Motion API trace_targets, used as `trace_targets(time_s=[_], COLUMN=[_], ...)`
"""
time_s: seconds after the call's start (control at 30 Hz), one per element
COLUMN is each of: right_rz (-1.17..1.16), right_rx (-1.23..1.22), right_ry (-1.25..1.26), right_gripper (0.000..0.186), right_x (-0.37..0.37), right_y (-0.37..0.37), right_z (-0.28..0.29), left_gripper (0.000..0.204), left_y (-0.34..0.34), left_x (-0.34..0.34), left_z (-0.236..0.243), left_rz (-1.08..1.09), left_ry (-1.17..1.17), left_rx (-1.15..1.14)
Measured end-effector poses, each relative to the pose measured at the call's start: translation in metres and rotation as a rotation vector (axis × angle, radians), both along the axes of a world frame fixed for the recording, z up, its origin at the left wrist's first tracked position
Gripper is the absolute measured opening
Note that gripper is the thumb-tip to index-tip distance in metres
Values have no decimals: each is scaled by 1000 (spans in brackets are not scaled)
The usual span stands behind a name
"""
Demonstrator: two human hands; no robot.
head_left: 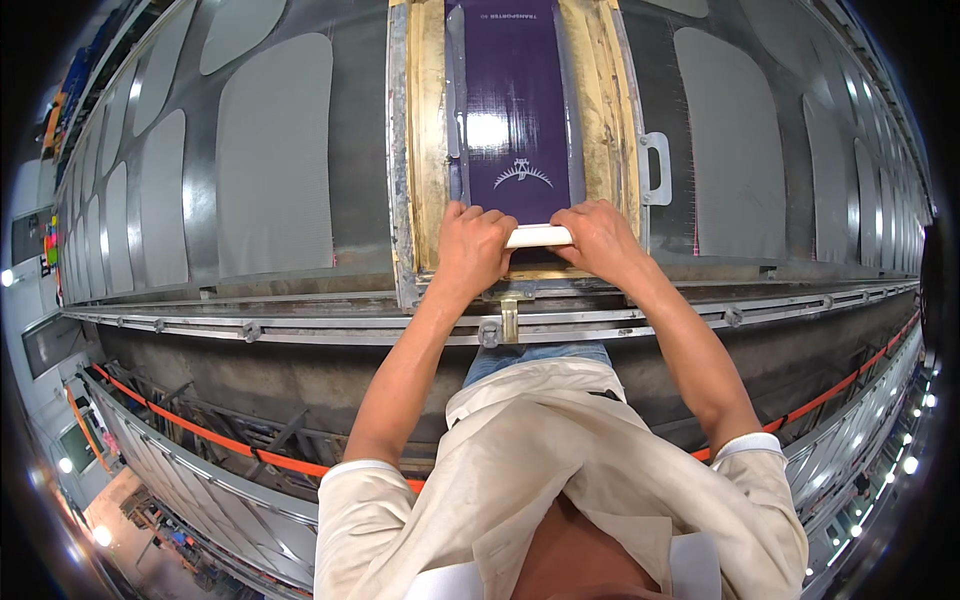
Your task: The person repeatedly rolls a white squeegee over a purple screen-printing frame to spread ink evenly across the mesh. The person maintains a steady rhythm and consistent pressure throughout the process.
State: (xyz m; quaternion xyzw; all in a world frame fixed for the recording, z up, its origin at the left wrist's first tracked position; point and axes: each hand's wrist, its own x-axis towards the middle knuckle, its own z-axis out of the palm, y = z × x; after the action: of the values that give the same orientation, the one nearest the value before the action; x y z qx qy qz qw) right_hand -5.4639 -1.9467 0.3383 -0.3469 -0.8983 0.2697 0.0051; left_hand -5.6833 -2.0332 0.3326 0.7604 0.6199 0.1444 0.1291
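Observation:
My left hand [476, 247] and my right hand [598, 240] are both closed round the ends of a squeegee with a white bar-shaped handle [540, 236]. It lies crosswise over the near end of a screen-printing frame [402, 150]. The squeegee's lower edge is mostly hidden by my fingers and the handle. Beyond my hands stretches the screen's purple mesh [515, 120], with a pale crest-like design and glare on it. Yellowish tape or coating [605, 100] borders the mesh. A light grey grab handle [657, 168] sticks out from the frame's right side.
Flat grey rounded panels [275, 150] lie in rows on the long dark table [355, 180], on both sides of the frame. A metal rail [330, 330] with clamps runs along the table's near edge, in front of my waist. Behind me run an orange strip [215, 435] and another table [225, 490].

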Motion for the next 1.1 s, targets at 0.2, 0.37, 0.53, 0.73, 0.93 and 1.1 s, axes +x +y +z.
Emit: trace_targets(time_s=[0.2,0.37,0.53,0.73,0.93,1.1], right_rz=[-635,-1000,-1027,-971,-945,-985], right_rx=[245,211,60,95,-60,-175], right_ry=[302,174,323,539,759,711], right_gripper=[56,45,35,32,30,31], right_x=[43,88,81,8,-249,-317], right_y=[73,118,129,96,20,7], right_z=[-12,-96,-43,-20,-89,-80], left_gripper=[30,24,23,26,30,33], left_y=[-24,-23,-31,-46,-119,-151], left_x=[4,6,-6,-59,-313,-383], left_z=[13,-13,4,40,19,42], left_rz=[64,-4,55,147,156,78], left_ry=[54,63,-5,23,51,79], left_rx=[50,35,76,-16,-120,-8])
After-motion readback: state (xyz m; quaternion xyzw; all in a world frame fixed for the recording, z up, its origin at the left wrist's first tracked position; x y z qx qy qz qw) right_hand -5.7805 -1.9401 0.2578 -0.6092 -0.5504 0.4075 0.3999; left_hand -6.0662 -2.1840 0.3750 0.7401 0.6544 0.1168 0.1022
